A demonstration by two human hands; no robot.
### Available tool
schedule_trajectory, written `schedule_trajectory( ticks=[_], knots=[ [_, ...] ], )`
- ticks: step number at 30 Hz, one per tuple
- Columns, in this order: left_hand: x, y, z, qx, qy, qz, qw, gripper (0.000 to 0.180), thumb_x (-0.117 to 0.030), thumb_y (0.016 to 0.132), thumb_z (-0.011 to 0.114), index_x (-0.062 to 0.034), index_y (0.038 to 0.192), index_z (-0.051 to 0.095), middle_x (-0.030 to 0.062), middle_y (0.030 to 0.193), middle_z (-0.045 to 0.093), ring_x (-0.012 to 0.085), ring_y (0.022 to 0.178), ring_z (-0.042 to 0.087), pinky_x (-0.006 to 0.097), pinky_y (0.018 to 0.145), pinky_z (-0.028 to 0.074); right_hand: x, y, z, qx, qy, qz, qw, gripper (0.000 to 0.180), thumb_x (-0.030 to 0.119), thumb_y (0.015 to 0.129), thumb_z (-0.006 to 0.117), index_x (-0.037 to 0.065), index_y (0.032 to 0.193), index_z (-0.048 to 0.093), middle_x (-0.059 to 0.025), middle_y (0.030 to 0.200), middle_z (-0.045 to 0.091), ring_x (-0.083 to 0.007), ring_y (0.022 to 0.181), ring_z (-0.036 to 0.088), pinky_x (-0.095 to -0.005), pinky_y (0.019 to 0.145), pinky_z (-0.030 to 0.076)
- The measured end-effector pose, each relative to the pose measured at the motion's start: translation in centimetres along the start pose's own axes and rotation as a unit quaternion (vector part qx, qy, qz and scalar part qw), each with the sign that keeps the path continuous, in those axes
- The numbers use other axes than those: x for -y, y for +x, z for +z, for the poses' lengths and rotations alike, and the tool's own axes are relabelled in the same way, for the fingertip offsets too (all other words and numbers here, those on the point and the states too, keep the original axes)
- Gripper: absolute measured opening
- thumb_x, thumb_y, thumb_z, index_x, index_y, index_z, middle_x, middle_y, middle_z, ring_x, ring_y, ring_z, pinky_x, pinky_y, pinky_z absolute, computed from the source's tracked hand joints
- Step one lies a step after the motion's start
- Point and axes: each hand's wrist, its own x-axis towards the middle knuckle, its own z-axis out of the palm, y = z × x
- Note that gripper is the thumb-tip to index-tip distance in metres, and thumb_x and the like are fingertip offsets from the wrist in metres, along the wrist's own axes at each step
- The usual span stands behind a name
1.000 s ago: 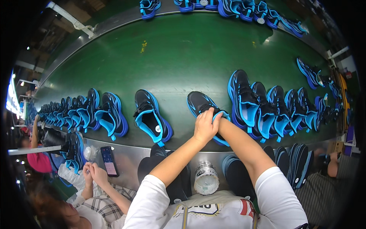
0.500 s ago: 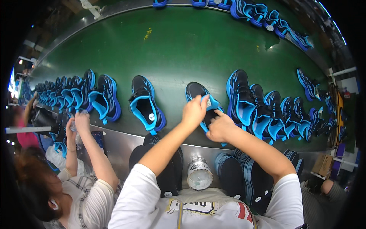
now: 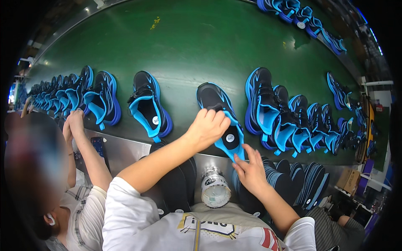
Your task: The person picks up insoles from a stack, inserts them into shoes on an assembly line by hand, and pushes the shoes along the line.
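The blue-black shoe [image 3: 212,95] lies on the green tabletop [image 3: 184,50], at its near side, between a single shoe [image 3: 166,119] on the left and a row of shoes [image 3: 264,100] on the right. The left hand [image 3: 208,129] has its fingers bent, pinching the upper edge of the shoe's opening. The right hand [image 3: 252,171], with fingers spread, touches the heel. Nearer stands a transparent jar [image 3: 215,195].

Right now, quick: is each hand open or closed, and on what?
Left hand: closed, holding a shoe near its tongue.
Right hand: open, at that shoe's heel.
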Motion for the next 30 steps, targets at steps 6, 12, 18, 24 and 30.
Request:
schedule_trajectory(
  ticks=[6, 12, 18, 24, 30],
  knots=[
    [1.7, -1.4, 0.3, 0.021, 0.035, -0.009, 0.999, 0.014, -0.016, 0.065, 0.052, -0.0106, 0.077, 0.048, 0.0034, 0.071, 0.044, 0.018, 0.064, 0.046, 0.03, 0.056, 0.035, 0.3, 0.7, 1.8, -0.045, 0.119, 0.003, 0.992, 0.024, 0.01, 0.075, 0.06, 0.004, 0.099, 0.059, -0.0205, 0.121, 0.038, -0.0366, 0.103, 0.048, -0.039, 0.082, 0.044],
    [4.7, 0.4, 1.3, 0.154, 0.174, 0.053, 0.971, 0.011, -0.017, 0.074, 0.047, -0.0094, 0.08, 0.05, 0.0035, 0.073, 0.048, 0.0172, 0.067, 0.049, 0.03, 0.058, 0.035, 1.1, 4.2, 1.4, -0.054, 0.162, 0.023, 0.985, 0.027, 0.012, 0.08, 0.056, 0.002, 0.105, 0.055, -0.021, 0.123, 0.039, -0.0342, 0.092, 0.055, -0.0367, 0.076, 0.046],
    [6.8, 1.4, 0.4, 0.238, 0.042, 0.048, 0.969, 0.01, -0.011, 0.074, 0.047, -0.0063, 0.082, 0.05, 0.0088, 0.079, 0.055, 0.0247, 0.076, 0.057, 0.036, 0.064, 0.042, 2.1, -1.6, -1.4, -0.123, 0.197, 0.001, 0.973, 0.044, 0.012, 0.076, 0.058, 0.001, 0.116, 0.045, -0.0236, 0.125, 0.034, -0.0383, 0.107, 0.044, -0.0402, 0.087, 0.039],
    [7.9, 3.0, -4.1, 0.114, -0.119, -0.165, 0.972, 0.012, -0.012, 0.083, 0.044, -0.0006, 0.086, 0.046, 0.0197, 0.085, 0.053, 0.0367, 0.076, 0.053, 0.042, 0.067, 0.043, 0.6, -13.7, -1.6, -0.1, 0.016, 0.09, 0.991, 0.037, 0.019, 0.071, 0.063, 0.004, 0.103, 0.052, -0.0197, 0.118, 0.042, -0.0353, 0.101, 0.046, -0.0416, 0.083, 0.038],
    [6.1, 6.3, -4.7, 0.026, -0.552, -0.341, 0.76, 0.015, -0.019, 0.087, 0.045, -0.0083, 0.077, 0.043, -0.0014, 0.073, 0.051, 0.0031, 0.055, 0.035, 0.018, 0.048, 0.029, 0.3, -20.3, 0.3, -0.082, -0.006, 0.219, 0.972, 0.048, 0.03, 0.064, 0.071, 0.003, 0.097, 0.05, -0.0209, 0.115, 0.043, -0.0371, 0.098, 0.047, -0.0419, 0.081, 0.039]
  ],
)
